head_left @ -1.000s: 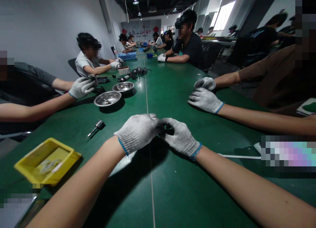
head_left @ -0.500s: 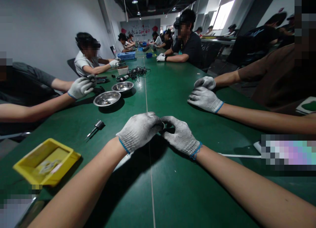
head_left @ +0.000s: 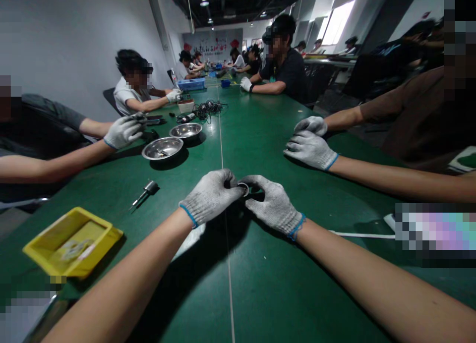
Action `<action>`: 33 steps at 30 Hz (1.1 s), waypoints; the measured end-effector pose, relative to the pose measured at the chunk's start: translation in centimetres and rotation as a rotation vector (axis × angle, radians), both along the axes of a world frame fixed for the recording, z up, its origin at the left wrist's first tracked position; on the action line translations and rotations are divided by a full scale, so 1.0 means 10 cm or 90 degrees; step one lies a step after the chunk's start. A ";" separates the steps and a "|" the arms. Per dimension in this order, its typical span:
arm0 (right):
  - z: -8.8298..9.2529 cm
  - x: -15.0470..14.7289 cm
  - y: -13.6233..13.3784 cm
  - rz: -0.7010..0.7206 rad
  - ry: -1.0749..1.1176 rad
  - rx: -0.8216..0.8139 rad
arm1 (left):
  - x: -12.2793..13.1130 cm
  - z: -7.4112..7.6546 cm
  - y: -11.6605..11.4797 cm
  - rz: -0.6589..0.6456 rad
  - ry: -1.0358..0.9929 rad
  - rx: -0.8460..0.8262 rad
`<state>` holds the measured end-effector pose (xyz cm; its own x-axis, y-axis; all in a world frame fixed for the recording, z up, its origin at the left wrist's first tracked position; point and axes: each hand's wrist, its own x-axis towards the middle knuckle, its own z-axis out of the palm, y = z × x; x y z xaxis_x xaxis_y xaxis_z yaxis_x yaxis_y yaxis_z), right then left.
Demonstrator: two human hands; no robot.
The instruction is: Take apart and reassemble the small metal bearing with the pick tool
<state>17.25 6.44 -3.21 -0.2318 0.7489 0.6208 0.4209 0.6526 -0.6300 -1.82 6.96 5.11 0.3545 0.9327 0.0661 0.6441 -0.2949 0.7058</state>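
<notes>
A small round metal ring (head_left: 243,189) with a bright rim is between my hands above the green table, its far side partly hidden by fingers. My left hand (head_left: 211,198), in a white knit glove with a blue cuff, pinches it from the left with thumb and fingers. From the right, my right hand (head_left: 275,204) in a matching glove curls its index finger and thumb against the ring, with a dark gap inside the curl. To the left lies a metal cylinder with a thin shaft (head_left: 148,188).
Left of my arm stands a yellow tray (head_left: 102,254) with pale small parts. Two steel bowls (head_left: 148,154) and tangled black cables (head_left: 208,108) lie farther off. A co-worker's gloved hands (head_left: 312,147) rest at right, near a white cable (head_left: 360,235); another's glove (head_left: 122,132) is left.
My left fingers have shifted and opened slightly around the ring, so more of its round rim shows. My right hand has hardly moved.
</notes>
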 end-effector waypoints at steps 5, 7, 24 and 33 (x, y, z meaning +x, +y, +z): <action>-0.01 0.00 0.01 0.001 0.000 0.004 | -0.01 -0.05 0.03 0.006 -0.068 -0.086; -0.02 0.00 0.01 0.002 0.003 0.003 | -0.02 -0.06 0.04 0.008 -0.070 -0.105; -0.02 -0.03 0.00 -0.004 0.002 0.037 | -0.11 0.17 -0.05 -0.212 0.409 0.341; -0.02 -0.02 0.00 0.005 -0.011 0.024 | -0.06 0.21 -0.05 -0.215 0.438 0.292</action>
